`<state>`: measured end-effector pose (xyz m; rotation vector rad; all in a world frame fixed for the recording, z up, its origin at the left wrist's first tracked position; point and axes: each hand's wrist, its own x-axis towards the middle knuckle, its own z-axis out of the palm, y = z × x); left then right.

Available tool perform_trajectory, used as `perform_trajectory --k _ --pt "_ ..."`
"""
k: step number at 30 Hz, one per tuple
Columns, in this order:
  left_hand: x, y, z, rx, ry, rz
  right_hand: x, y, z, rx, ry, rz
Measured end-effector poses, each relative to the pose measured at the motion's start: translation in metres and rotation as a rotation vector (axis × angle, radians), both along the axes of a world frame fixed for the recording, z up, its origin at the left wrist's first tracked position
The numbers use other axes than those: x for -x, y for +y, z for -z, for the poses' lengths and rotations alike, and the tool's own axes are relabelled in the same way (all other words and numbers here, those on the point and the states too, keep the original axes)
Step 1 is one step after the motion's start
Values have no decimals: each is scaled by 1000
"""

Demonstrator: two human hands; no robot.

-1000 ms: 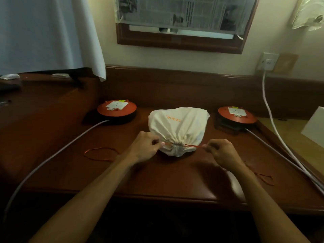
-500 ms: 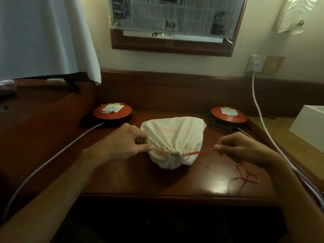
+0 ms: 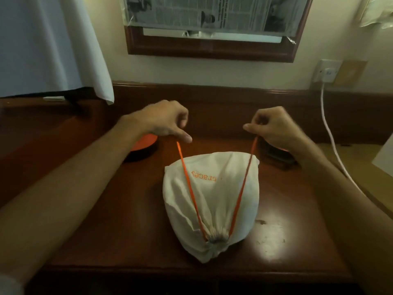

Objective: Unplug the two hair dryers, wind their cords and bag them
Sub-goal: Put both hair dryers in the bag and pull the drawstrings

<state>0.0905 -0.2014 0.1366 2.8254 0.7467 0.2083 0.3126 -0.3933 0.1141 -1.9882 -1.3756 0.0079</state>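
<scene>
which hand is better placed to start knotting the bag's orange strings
Neither clearly: the left hand and right hand each pinch one orange drawstring above the cinched white bag, mirrored. Right is marginally likelier, judging by its tighter fingertip pinch.

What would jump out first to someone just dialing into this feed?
The white drawstring bag at the middle of the wooden desk, its mouth cinched shut toward the camera. Two taut orange drawstrings rise from that mouth in a V to the left hand and right hand, each pinching one end above the bag. At far right, a white cord hangs from a wall socket.
</scene>
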Motion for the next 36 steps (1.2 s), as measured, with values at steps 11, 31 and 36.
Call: perform_trajectory --k 11,31,36 --pt "-35 -44 97 -83 -339 -82 30 35 95 342 -265 55" --pt "-86 7 180 -241 -120 -251 -9 100 151 349 -157 76" --pt "-115 55 182 -251 -127 -280 -40 148 153 311 -119 84"
